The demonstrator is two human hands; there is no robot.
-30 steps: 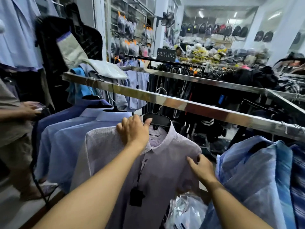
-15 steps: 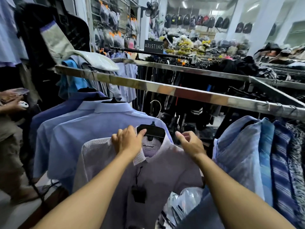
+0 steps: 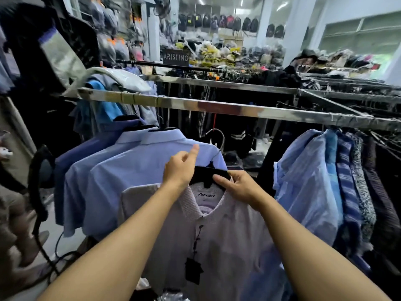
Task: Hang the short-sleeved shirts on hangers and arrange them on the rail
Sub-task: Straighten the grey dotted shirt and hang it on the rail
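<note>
A pale lilac short-sleeved shirt (image 3: 219, 231) hangs on a black hanger (image 3: 206, 173) below the chrome rail (image 3: 217, 106). The hanger's metal hook (image 3: 218, 137) is off the rail, just under it. My left hand (image 3: 181, 168) grips the hanger's left shoulder with the forefinger lifted. My right hand (image 3: 236, 185) pinches the hanger's right side at the collar. A black price tag (image 3: 193, 270) dangles down the shirt's front.
Three blue shirts (image 3: 121, 170) hang on the rail at left. Blue and striped shirts (image 3: 321, 183) hang at right. A gap on the rail lies between them. Another person (image 3: 13, 213) stands at far left by a cabled black stand (image 3: 40, 181).
My right hand has moved from the shirt's right shoulder up to the hanger at the collar. The shirt on its hanger has shifted right and slightly up toward the rail.
</note>
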